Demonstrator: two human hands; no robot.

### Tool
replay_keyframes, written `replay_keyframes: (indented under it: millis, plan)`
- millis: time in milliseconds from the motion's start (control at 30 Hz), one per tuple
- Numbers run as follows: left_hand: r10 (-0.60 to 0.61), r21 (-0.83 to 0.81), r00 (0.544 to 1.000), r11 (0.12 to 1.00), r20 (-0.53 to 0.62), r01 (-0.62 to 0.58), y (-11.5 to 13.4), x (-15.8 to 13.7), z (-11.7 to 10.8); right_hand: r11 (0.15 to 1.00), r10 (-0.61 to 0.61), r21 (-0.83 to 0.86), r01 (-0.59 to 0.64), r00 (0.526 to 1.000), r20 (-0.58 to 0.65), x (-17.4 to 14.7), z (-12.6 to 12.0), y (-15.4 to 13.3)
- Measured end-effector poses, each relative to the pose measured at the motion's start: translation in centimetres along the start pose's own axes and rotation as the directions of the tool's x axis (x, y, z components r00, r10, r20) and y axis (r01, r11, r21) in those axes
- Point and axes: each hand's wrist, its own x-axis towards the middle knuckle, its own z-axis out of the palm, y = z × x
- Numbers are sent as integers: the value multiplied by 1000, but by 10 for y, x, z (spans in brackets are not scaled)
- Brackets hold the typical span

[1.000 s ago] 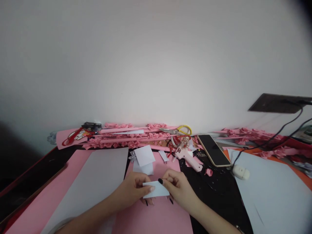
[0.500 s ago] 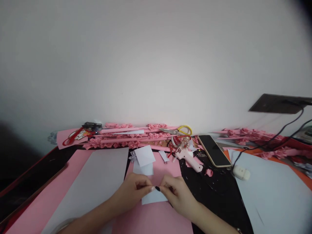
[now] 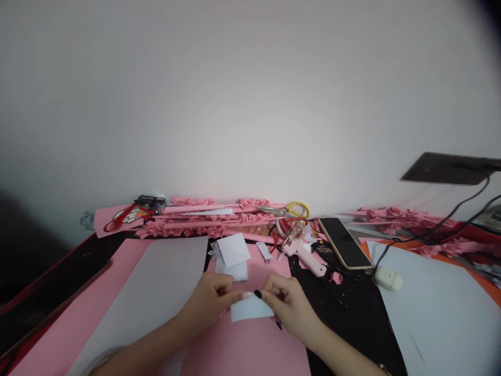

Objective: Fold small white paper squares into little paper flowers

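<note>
— Where do we have the small white paper (image 3: 251, 310)?
— Between our two hands, over the pink sheet (image 3: 246, 352), its upper edge toward our thumbs.
— How is our left hand (image 3: 210, 298) set?
— Closed in a pinch at the paper's upper left, thumb on top.
— And our right hand (image 3: 291, 304)?
— Pinching too, its dark-nailed thumb at the upper edge, another fingertip showing below the paper's right end. Our thumb tips sit just beside each other.
— What do we see beyond?
— A white square (image 3: 234, 249) past our left hand, then the pink glue gun (image 3: 307, 258) and the phone (image 3: 345, 243) to the right. Farther back, we have yellow-handled scissors (image 3: 297, 209) near the wall (image 3: 250, 104).
</note>
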Motion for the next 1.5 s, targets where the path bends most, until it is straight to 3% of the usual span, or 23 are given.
replay_keyframes:
  millis: [133,300,433,733,1000,1267,1500]
  plan:
    - [21,49,997,999,-77,-17,7,-3,-3,988,94,126,-86,994,-62,5,-3,5]
    - [144,182,987,971,66,-154,13,-9,-3,961,173,223,-164,985,-21,6,-1,8]
    - [166,253,983,951,73,-179,11,-10,-1,951,203,236,-200,979,11,6,1,4]
    - [242,243,951,927,192,-285,3,-11,1,946,212,242,-214,977,33,6,1,3]
    - [117,84,982,988,147,-130,6,-6,1,895,102,418,-158,983,154,7,-1,11]
    - [96,-143,980,987,173,-72,9,-6,1,914,124,358,-188,973,195,8,-2,8]
    - [35,-269,977,963,209,23,6,-4,0,945,123,282,-164,980,158,9,1,7]
